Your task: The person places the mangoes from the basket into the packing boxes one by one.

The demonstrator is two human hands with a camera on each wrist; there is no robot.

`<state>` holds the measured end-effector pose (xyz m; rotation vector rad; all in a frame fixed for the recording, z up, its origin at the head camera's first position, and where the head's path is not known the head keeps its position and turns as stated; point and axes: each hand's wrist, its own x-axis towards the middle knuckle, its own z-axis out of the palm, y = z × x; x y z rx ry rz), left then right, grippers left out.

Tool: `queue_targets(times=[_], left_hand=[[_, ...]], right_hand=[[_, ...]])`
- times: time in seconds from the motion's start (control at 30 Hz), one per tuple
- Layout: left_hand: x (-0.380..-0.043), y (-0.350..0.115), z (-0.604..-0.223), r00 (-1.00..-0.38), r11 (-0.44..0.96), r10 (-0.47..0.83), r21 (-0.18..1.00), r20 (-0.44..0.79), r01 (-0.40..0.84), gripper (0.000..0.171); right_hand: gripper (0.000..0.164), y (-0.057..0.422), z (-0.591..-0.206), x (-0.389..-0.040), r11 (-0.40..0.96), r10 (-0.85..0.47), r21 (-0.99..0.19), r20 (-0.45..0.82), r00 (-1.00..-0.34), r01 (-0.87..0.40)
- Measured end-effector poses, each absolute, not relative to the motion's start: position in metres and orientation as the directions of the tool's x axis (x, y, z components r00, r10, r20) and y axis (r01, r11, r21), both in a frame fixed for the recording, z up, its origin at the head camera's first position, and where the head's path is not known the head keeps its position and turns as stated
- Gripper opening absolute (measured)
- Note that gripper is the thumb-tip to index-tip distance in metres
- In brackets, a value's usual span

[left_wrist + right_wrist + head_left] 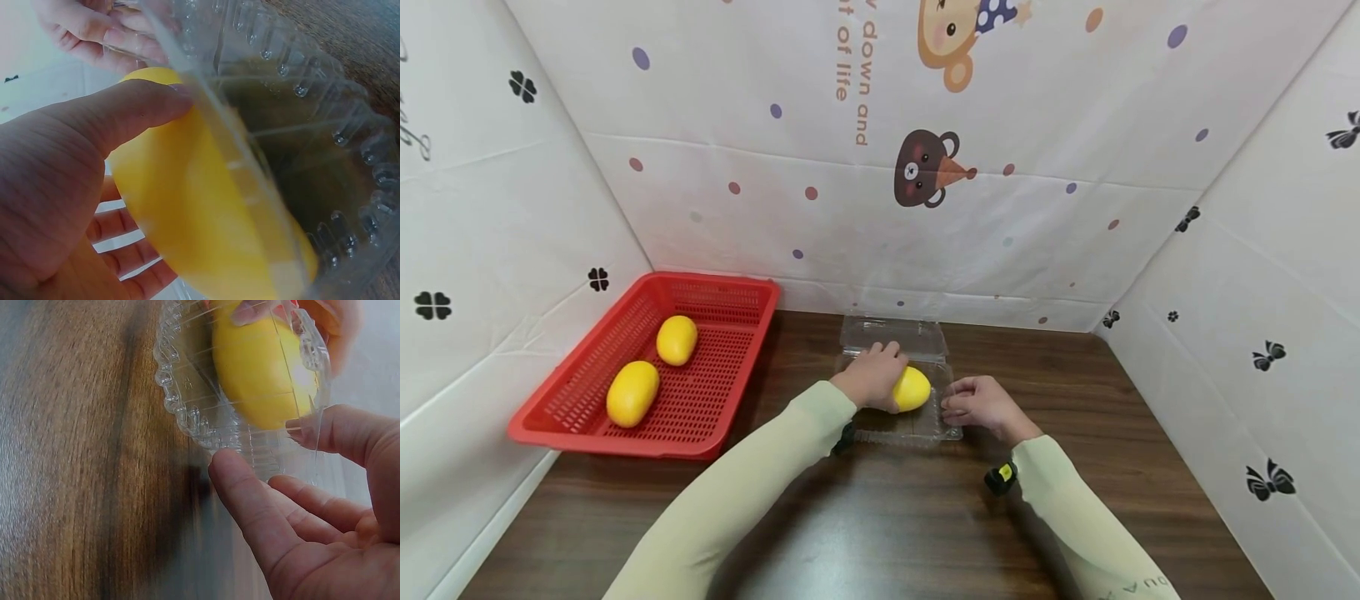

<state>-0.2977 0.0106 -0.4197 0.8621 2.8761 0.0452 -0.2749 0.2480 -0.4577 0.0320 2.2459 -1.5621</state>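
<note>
My left hand (872, 379) grips a smooth yellow oval fruit (913, 389) inside the base of a clear plastic clamshell box (895, 337). In the left wrist view the thumb lies over the top of the fruit (181, 194), with the other fingers along its far side. The box's lid stands raised at the back. At the right side of the box, my right hand (985, 406) pinches the wall. The right wrist view shows its thumb (344, 434) at the wall's upper edge and the fingers below, outside the box.
A red plastic basket (730, 400) stands on the left of the brown wooden table (880, 517). Two more yellow oval fruits (633, 394) lie in it, apart from each other. White printed sheets (722, 225) wall in the table at the back and both sides.
</note>
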Motion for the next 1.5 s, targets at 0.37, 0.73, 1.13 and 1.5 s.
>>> queue_targets(times=[0.37,0.73,1.13,1.5], left_hand=[[-0.304,0.009,-0.422,-0.818,0.826,0.564,0.075,-0.114,0.559,0.077],[-0.304,-0.002,-0.41,-0.821,0.831,0.556,0.076,-0.128,0.551,0.078],[-0.306,-0.033,-0.391,-0.852,0.86,0.51,0.073,-0.12,0.505,0.067],[-0.312,-0.076,-0.366,-0.891,0.885,0.454,0.124,-0.012,0.449,0.064]], right_hand=[[0.044,0.252,-0.456,-0.277,0.39,-0.23,-0.893,-0.331,-0.915,0.225],[0.044,0.253,-0.456,-0.277,0.367,-0.228,-0.898,-0.338,-0.913,0.241],[0.044,0.247,-0.455,-0.274,0.369,-0.222,-0.903,-0.316,-0.922,0.221],[0.045,0.247,-0.455,-0.273,0.362,-0.235,-0.91,-0.298,-0.925,0.201]])
